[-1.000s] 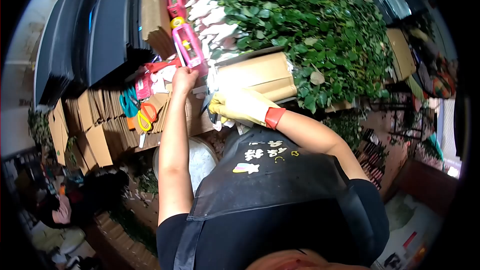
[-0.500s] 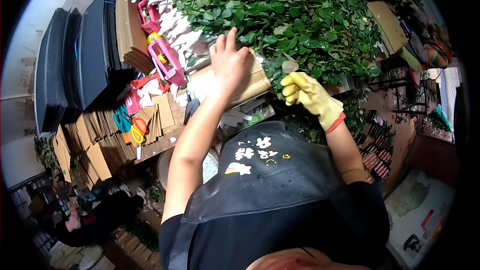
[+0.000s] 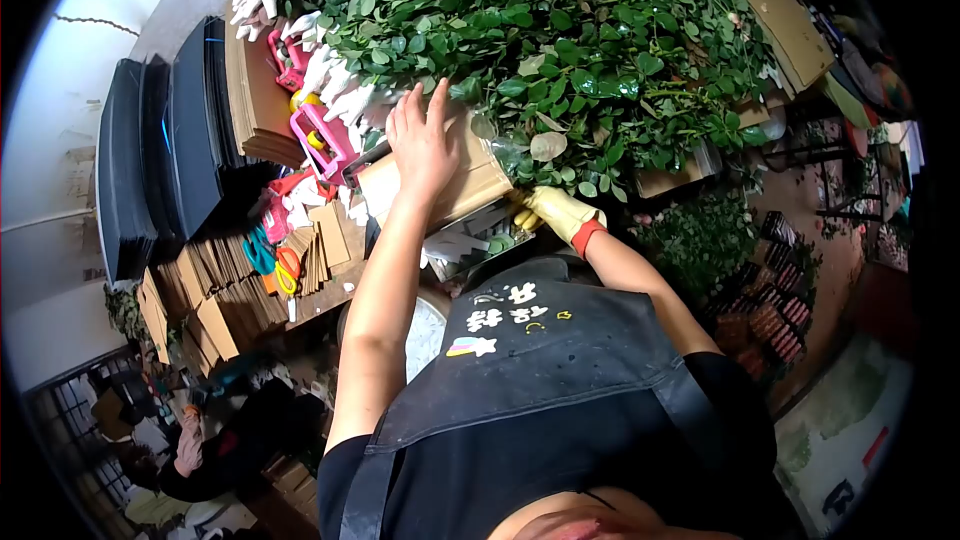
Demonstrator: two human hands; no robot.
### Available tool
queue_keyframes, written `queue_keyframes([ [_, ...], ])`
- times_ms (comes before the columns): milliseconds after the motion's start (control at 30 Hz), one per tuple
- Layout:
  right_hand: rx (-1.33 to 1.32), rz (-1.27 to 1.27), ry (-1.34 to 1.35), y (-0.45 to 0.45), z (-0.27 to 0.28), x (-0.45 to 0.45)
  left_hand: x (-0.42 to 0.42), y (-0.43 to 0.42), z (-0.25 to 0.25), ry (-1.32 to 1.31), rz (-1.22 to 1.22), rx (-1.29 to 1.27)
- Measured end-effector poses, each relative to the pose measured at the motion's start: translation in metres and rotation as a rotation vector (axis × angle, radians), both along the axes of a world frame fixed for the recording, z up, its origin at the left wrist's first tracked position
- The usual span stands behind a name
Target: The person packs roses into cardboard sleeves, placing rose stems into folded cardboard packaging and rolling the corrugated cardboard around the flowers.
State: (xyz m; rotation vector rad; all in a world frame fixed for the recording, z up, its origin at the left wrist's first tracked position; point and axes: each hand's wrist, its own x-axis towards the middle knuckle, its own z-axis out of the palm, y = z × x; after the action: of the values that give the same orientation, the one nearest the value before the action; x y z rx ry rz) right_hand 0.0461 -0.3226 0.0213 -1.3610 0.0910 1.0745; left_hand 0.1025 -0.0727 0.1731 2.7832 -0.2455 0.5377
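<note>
My bare left hand (image 3: 425,152) lies over a tan cardboard piece (image 3: 478,178) at the table's front edge. Its fingers are stretched out and point towards the white-sleeved flower heads (image 3: 345,90). On my right hand (image 3: 553,216) is a yellow rubber glove with a red cuff. Its fingers curl at the cardboard's right corner, and their tips are partly hidden, so what they hold cannot be made out. Just beyond both hands spreads a thick heap of leafy green stems (image 3: 600,60). Clear plastic (image 3: 490,130) shows by the cardboard's far edge.
Pink tape dispensers (image 3: 322,143), orange-handled scissors (image 3: 287,270) and teal-handled scissors (image 3: 260,252) lie to the left. Stacked cardboard pieces (image 3: 215,325) and dark sheets (image 3: 195,120) stand farther left. A white bucket (image 3: 425,330) is below the table edge. Another person (image 3: 240,440) is at lower left.
My gloved right hand has moved left and down to the cardboard's corner. My left hand has shifted slightly left in view, its fingers more stretched. The whole view has turned a little.
</note>
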Motion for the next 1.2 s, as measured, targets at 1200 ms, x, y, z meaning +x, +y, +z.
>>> queue_keyframes([
  [1200,-0.047,0.627,-1.808,0.189,0.281,0.018,-0.171,0.172,-0.053,0.718,0.221,-1.573],
])
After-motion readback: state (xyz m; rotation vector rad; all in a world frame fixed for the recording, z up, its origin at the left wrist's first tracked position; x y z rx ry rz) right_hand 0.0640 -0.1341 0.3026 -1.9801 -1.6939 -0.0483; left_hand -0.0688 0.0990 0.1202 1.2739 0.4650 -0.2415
